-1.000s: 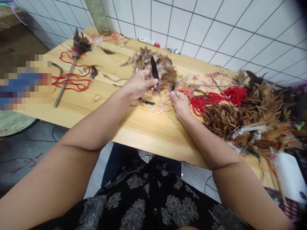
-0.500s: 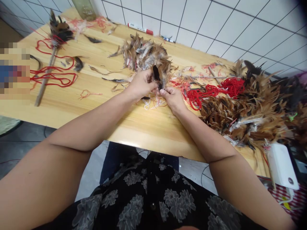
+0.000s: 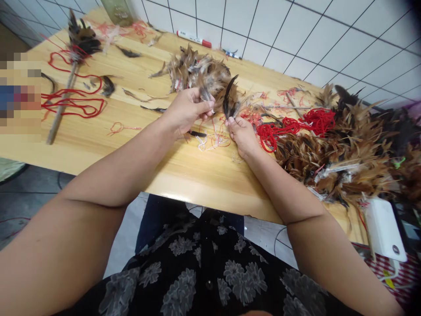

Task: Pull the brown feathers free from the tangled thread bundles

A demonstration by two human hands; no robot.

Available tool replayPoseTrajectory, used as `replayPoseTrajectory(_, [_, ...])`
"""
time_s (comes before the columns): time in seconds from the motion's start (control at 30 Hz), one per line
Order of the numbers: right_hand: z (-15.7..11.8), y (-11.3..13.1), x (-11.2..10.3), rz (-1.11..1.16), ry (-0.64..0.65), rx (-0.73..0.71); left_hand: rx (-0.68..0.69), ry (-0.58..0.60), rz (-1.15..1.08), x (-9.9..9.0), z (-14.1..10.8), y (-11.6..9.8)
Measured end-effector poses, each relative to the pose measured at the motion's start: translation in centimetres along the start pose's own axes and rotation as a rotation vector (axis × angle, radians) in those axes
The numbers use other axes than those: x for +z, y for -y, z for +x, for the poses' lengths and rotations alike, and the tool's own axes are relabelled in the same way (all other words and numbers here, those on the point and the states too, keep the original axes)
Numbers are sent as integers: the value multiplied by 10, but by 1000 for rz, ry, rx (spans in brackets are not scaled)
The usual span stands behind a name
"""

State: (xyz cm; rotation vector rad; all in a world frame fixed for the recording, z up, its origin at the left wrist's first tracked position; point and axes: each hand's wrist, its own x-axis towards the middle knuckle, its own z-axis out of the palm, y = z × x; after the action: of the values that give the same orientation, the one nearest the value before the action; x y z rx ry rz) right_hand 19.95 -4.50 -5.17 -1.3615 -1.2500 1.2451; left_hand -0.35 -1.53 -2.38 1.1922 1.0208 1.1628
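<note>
Over the middle of the wooden table [image 3: 210, 175], my left hand [image 3: 194, 109] pinches a small greyish-brown feather [image 3: 205, 95] between thumb and fingers. A short gap to the right, my right hand [image 3: 241, 134] is closed on the base of dark feathers [image 3: 228, 98], whose tips point up. Behind both hands lies a heap of brown feathers [image 3: 200, 70]. Below them are loose white and red threads [image 3: 213, 140] and a single black feather [image 3: 198, 134] flat on the wood. Tangled red cord [image 3: 283, 127] lies right of my right hand.
At left lies a stick [image 3: 62, 105] with dark feathers bound at its top, among loops of red cord [image 3: 88, 105]. A large brown feather pile [image 3: 335, 153] fills the right side, near a white plastic box [image 3: 386, 228]. A red-capped marker [image 3: 194, 38] lies by the tiled wall.
My hands, which were together, have moved apart. The left has shifted up and left with a small feather, while the right keeps the dark feathers slightly farther right.
</note>
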Motion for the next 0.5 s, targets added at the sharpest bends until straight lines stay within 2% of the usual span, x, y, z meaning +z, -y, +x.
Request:
replayPoseTrajectory(0.1, [0,-4,0,-2,23,-4,-29,68,-10,0,-2,0])
replayPoseTrajectory(0.2, [-1,-8,4,11,43,-54,-85,110,29,7,-7,7])
replayPoseTrajectory(0.37, [-4,-13,10,-32,4,-82,-150,57,125,20,-11,12])
replayPoseTrajectory(0.5, [-4,-10,8,-41,-45,-108,-110,6,193,11,-7,-1])
